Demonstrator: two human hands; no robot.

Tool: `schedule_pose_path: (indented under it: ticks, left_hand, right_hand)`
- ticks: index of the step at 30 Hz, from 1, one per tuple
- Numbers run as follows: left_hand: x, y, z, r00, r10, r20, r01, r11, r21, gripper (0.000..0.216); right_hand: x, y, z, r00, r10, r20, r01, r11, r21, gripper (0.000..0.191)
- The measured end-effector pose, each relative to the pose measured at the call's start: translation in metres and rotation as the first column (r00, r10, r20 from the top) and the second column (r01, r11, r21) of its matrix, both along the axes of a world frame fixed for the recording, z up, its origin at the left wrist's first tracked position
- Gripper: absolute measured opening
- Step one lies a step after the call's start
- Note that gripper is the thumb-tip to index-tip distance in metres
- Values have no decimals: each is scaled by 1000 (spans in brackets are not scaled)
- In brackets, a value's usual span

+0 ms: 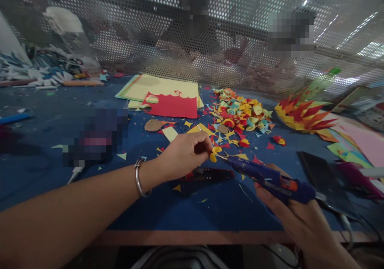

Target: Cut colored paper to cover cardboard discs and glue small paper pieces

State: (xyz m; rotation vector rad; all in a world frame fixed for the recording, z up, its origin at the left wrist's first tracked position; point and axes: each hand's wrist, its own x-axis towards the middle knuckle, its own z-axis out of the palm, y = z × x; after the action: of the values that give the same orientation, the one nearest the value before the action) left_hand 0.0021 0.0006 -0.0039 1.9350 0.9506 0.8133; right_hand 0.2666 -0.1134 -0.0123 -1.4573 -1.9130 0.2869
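Paper piece pinched in left hand grip; glue gun tip beside.

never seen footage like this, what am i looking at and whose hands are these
There is no machine here. One camera, worn on a person's head, looks down at their own hands. The left hand, bracelet on its wrist, pinches a small yellow paper piece. The right hand grips a blue glue gun, its tip at that paper. On the blue table lie a red sheet, yellow sheets, a pile of folded coloured paper and scattered scraps. A perforated screen stands behind.
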Motion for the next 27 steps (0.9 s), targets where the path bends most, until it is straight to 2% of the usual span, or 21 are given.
schedule_pose_path:
  ticks: [5, 13, 18, 22, 27]
  left_hand:
    - [1, 0, 0, 1000, -1, -10, 1, 1000, 12, 12]
    - [1, -2, 3, 1000, -4, -30, 4, 1000, 12, 12]
    - [2, -3, 3, 999, -6, -38, 7, 1000, 19, 13]
    - [2, -4, 4, 999, -6, -44, 7, 1000, 26, 13]
    - [2, -4, 4, 999, -10, -45, 12, 999, 34, 14]
  right_hand:
    - [1, 2, 0, 988, 85, 126, -96, 992, 83, 25]
    - [4, 2, -6, 978, 58, 201, -90, 984, 152, 26]
    - [-3, 6, 3, 972, 120, 199, -148, 981, 129, 19]
    - [-4, 6, 3, 971, 153, 181, -174, 979, 107, 21]
    - [1, 5, -2, 968, 92, 233, -131, 978, 160, 24]
